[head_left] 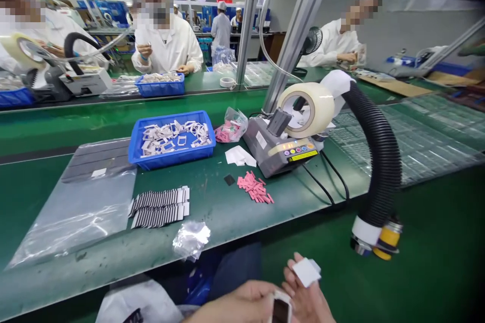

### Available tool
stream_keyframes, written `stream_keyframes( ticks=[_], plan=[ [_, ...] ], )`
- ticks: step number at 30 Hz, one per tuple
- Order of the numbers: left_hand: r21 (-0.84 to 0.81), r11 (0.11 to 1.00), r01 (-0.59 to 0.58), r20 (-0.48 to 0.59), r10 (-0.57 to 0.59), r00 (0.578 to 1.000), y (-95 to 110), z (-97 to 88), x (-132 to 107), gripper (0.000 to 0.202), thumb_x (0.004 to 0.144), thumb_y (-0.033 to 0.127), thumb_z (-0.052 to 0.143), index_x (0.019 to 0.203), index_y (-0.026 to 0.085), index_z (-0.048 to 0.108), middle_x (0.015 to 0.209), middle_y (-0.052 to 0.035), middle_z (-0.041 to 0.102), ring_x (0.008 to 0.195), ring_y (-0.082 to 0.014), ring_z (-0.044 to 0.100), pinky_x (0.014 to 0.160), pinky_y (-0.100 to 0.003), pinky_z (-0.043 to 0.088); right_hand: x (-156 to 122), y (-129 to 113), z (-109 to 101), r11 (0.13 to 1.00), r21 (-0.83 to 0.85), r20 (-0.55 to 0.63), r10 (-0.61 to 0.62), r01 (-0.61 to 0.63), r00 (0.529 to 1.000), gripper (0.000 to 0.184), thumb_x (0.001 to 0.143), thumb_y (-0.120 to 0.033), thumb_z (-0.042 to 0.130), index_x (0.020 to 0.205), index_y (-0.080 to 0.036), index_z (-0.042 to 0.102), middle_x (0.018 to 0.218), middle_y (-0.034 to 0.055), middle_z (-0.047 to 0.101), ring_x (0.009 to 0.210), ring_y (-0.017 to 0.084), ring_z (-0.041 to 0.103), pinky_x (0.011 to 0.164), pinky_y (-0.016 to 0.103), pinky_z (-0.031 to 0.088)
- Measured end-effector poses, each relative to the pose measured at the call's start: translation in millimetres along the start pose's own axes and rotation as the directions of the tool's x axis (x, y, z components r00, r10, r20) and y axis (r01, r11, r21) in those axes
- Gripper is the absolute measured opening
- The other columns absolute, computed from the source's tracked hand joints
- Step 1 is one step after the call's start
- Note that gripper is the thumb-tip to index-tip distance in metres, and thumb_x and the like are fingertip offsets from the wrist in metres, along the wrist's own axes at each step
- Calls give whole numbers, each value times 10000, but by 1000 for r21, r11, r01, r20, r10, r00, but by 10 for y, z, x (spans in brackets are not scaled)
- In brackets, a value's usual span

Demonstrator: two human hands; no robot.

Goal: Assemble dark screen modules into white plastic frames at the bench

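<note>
The right hand [305, 295] pinches a small white square [306, 271] upright in its fingers, and the left hand [237, 308] grasps a dark rectangular piece with a white rim [281, 311]. Both hands are just below the edge of a green workbench [56, 272]. On the bench lie a crumpled clear plastic bag [191, 239], black-and-white striped strips [159, 208], and a blue tray [170, 159] of white frames [174, 136], with a tape dispenser [282, 154] beyond.
</note>
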State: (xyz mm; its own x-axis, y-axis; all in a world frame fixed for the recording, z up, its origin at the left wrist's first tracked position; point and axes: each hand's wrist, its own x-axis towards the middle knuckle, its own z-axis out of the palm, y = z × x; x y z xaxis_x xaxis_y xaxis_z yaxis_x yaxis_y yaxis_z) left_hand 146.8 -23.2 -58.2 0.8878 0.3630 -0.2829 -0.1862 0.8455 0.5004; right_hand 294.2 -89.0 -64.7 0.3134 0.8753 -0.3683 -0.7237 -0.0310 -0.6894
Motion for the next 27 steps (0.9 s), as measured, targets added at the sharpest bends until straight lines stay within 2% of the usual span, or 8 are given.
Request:
stream_keyframes(
  ticks=[3,6,8,11,15,22,27],
  plan=[
    [-135,984,-116,-86,105,991,158,95,-204,466,586,503,790,887,162,690,741,-38,673,680,-121,635,592,-186,472,-86,24,491,999,38,31,-16,15,999,480,687,-449,746,1110,-284,590,798,42,650,651,169,573,585,315,487],
    [-175,936,-305,-274,252,928,370,251,-450,397,616,442,793,916,202,693,816,-40,693,749,-127,639,601,-182,483,-103,16,887,994,66,130,-98,90,987,452,678,-505,732,1040,-273,595,721,20,618,634,139,523,593,270,437],
    [-172,909,-379,-357,301,884,498,330,-605,372,630,414,790,933,222,693,853,-37,703,787,-136,648,641,-194,498,-95,7,1072,994,71,225,-97,83,969,399,673,-538,721,930,-255,609,703,14,604,635,129,493,576,242,396],
    [-163,886,-435,-369,354,859,611,373,-772,331,651,386,781,943,254,695,890,-23,719,834,-141,663,707,-202,511,-108,6,1253,996,85,307,-23,-3,951,388,662,-566,717,829,-237,597,702,7,587,623,116,450,562,223,353],
    [-162,860,-484,-326,416,849,626,366,-876,308,663,373,776,938,260,695,895,-20,728,833,-131,672,717,-190,514,-166,37,1369,994,91,304,36,-67,952,415,635,-580,730,801,-234,572,663,-10,547,591,109,403,548,217,345],
    [-153,849,-506,-409,412,814,592,423,-911,330,633,395,793,911,250,692,872,-1,719,812,-125,666,690,-187,513,-171,140,1365,995,97,326,-14,-19,945,383,710,-593,650,909,-270,598,637,-10,526,578,130,452,539,239,411],
    [-144,849,-509,-340,441,831,608,467,-882,327,650,383,782,932,244,695,904,-7,735,832,-130,672,709,-192,503,-168,182,1343,995,101,325,-29,-4,945,340,739,-573,631,893,-270,619,647,-3,552,556,119,438,510,224,404]
  ],
)
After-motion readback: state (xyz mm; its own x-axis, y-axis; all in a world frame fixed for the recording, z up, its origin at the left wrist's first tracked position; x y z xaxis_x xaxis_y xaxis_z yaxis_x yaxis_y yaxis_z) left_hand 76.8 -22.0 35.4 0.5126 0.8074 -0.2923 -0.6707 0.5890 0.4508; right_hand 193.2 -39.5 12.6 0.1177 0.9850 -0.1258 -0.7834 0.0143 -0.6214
